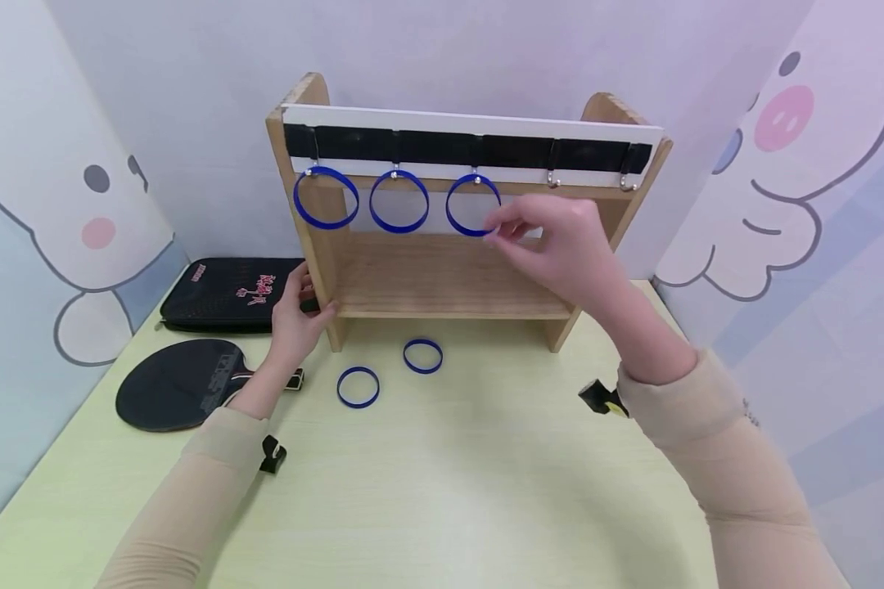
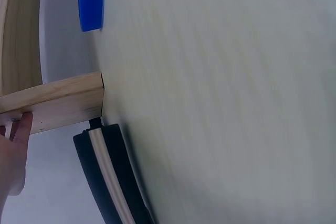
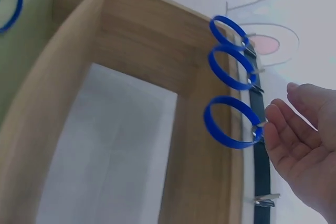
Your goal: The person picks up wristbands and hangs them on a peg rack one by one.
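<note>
A small wooden shelf (image 1: 453,311) stands on the table, with a white board and black strip of hooks along its top front. Three blue rings hang from the left (image 1: 326,225), second (image 1: 400,230) and middle (image 1: 455,221) hooks. My left hand (image 1: 295,319) grips the shelf's left side panel, thumb at the front edge and fingers on the outer face. Just right of the middle ring is my right hand (image 1: 560,237), fingers loosely bent and holding nothing; the right wrist view shows its fingertips close by that ring (image 3: 215,132). Two hooks (image 1: 552,180) at the right carry nothing.
Two more blue rings, one left (image 1: 339,388) and one right (image 1: 423,371), lie on the table before the shelf. To the left are a black table tennis bat (image 1: 180,384) and a black zipped case (image 1: 214,294). Cartoon-printed walls (image 1: 751,213) enclose the table.
</note>
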The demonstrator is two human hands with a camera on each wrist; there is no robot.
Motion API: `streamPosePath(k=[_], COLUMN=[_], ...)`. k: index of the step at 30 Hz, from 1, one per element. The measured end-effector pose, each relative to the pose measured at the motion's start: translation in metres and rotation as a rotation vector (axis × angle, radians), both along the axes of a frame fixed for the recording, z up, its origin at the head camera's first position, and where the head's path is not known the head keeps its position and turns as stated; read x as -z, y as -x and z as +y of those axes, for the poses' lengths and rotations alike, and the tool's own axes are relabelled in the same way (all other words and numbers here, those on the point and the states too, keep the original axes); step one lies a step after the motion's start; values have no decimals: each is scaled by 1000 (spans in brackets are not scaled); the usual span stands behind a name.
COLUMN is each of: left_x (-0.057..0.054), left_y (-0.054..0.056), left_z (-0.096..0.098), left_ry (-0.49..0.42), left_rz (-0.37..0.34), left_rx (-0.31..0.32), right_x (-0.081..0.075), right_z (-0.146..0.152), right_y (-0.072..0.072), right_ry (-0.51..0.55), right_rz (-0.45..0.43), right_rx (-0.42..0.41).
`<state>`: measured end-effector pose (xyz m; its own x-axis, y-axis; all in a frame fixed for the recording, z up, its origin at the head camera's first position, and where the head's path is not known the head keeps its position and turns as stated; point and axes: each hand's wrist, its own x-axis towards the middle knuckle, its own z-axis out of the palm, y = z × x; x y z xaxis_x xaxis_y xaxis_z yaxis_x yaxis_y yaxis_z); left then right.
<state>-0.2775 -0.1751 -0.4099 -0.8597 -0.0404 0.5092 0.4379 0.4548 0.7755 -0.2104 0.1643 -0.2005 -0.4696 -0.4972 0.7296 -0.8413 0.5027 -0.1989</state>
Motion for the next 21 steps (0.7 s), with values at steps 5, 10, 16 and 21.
streamPosePath(k=[5,10,16,21], left_x=[-1,-1,-1,-1], left_y=[-1,-1,-2,-1], left_z=[0,-1,-1,-1], left_ry=[2,8,7,-3], left_rz=[-7,-8,-10,-20], left_rx=[6,2,0,9], right_x=[27,56,90,115], right_z=[-4,-8,-11,-12], right_y=[2,7,15,21], right_ry=[-53,-110,-164,-198], right_rz=[-43,-129,-242,-324], right_rx=[-68,-96,-88,-91])
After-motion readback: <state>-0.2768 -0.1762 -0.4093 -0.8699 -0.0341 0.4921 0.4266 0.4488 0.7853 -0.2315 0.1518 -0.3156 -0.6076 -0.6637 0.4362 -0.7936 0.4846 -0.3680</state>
